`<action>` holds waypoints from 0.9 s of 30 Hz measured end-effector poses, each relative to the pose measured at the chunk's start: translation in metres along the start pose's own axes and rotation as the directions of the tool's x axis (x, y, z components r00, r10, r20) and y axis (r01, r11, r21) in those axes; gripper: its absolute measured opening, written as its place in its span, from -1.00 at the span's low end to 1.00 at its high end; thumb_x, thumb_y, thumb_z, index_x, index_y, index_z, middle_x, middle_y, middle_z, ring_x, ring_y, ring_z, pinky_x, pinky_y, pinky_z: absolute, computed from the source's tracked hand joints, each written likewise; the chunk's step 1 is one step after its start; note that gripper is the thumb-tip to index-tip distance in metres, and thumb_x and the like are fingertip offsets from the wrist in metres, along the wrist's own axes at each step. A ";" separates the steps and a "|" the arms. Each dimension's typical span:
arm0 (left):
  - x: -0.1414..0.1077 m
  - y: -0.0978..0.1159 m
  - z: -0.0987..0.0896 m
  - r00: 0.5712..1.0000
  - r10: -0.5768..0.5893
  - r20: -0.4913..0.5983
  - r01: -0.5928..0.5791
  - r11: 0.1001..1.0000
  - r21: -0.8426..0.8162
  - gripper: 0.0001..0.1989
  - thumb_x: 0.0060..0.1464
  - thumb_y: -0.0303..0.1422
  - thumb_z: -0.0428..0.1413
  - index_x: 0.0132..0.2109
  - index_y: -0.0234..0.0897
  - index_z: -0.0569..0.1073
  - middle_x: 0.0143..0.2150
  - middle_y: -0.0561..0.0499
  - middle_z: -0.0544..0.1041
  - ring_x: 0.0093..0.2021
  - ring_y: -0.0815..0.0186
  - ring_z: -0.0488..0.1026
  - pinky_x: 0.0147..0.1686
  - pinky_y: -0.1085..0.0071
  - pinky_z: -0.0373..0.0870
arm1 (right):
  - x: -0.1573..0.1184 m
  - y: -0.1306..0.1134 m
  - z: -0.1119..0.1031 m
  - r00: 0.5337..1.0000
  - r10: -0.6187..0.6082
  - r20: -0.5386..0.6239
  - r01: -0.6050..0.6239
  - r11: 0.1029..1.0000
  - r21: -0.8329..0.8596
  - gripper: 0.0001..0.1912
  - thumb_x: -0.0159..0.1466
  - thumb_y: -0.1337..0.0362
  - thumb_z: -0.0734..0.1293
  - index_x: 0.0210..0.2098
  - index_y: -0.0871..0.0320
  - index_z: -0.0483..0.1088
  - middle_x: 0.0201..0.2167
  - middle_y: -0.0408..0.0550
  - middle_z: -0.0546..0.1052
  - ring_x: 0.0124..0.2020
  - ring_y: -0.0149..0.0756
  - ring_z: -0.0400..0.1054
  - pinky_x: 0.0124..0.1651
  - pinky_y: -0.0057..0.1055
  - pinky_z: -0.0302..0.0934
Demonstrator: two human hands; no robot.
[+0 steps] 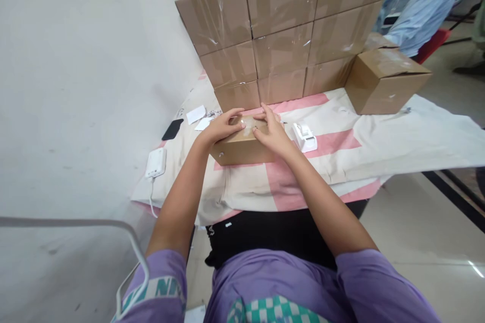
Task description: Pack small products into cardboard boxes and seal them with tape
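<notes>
A small cardboard box (pixel 246 153) sits on the cloth-covered table in front of me, with shiny clear tape across its top. My left hand (pixel 223 127) rests on the left part of the top, its fingers stretched out and apart. From the other side my right hand (pixel 272 132) lies on the top too, fingers spread and thumb pointing towards the left hand. Neither hand is wrapped around the box. Just right of it stands a white tape dispenser (pixel 304 137) with a roll in it.
Behind the box rises a wall of stacked, taped cartons (pixel 282 50). Another carton (pixel 390 81) stands at the right. On the left lie a black phone-like slab (pixel 172 129), white cards (pixel 196 114) and a white corded device (pixel 155 162). A person in light blue (pixel 424 15) is beyond.
</notes>
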State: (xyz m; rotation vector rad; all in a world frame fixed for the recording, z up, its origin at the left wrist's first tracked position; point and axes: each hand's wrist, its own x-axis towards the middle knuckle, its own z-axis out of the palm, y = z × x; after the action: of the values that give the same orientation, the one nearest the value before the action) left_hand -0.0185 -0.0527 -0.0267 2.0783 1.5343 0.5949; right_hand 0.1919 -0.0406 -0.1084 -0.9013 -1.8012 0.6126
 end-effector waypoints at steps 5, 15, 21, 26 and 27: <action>-0.005 -0.003 -0.012 0.990 0.030 0.141 -0.024 0.999 -0.041 -0.12 0.06 -0.02 0.28 0.46 -0.11 0.20 0.52 -0.11 0.15 0.48 -0.01 0.16 0.40 0.14 0.18 | -0.001 -0.002 0.003 0.999 0.046 -0.021 -0.046 0.999 0.019 -0.15 0.20 0.22 0.32 0.45 0.05 0.03 0.17 0.06 0.51 0.33 0.04 0.24 0.41 0.20 0.01; -0.006 -0.011 0.005 0.996 0.059 0.071 -0.080 0.942 0.327 -0.37 0.34 -0.01 -0.12 0.46 -0.03 0.21 0.58 -0.01 0.00 0.56 0.03 -0.06 0.50 0.01 -0.22 | -0.049 -0.032 0.015 0.948 -0.129 -0.290 0.109 0.990 -0.086 -0.69 0.33 0.22 0.29 0.05 0.05 0.44 0.04 0.10 0.53 0.17 0.02 0.36 0.30 0.10 0.18; 0.001 -0.018 0.008 0.997 0.017 0.070 -0.040 0.935 0.351 -0.30 0.33 0.03 -0.14 0.53 0.02 0.00 0.59 0.08 -0.05 0.56 0.02 -0.09 0.49 0.05 -0.24 | -0.159 -0.058 0.078 0.650 -0.249 0.718 0.301 0.952 0.058 -0.75 0.35 0.33 0.30 -0.04 0.05 0.56 -0.19 -0.03 0.63 -0.21 -0.22 0.53 -0.15 -0.35 0.36; 0.000 -0.024 0.009 0.999 0.041 0.017 -0.044 0.944 0.326 -0.28 0.30 0.07 -0.10 0.52 0.04 0.04 0.57 0.10 0.01 0.55 -0.02 -0.05 0.48 0.06 -0.19 | -0.172 -0.050 0.100 0.459 -0.143 0.877 0.391 0.919 -0.055 -0.73 0.37 0.34 0.31 0.01 0.03 0.54 -0.09 -0.01 0.64 -0.19 -0.20 0.54 -0.22 -0.38 0.31; 0.000 -0.024 0.009 0.999 0.039 0.015 -0.041 0.943 0.329 -0.28 0.30 0.08 -0.10 0.52 0.05 0.05 0.57 0.10 0.03 0.55 -0.02 -0.04 0.48 0.06 -0.19 | -0.171 -0.049 0.099 0.463 -0.159 0.872 0.399 0.916 -0.044 -0.76 0.38 0.34 0.30 -0.03 0.04 0.55 -0.11 -0.03 0.64 -0.20 -0.21 0.53 -0.22 -0.39 0.30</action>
State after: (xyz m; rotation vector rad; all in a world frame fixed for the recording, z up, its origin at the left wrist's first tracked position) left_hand -0.0306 -0.0480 -0.0483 2.3580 1.6849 0.3610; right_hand 0.1252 -0.2078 -0.2033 -0.3916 -2.9363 0.6834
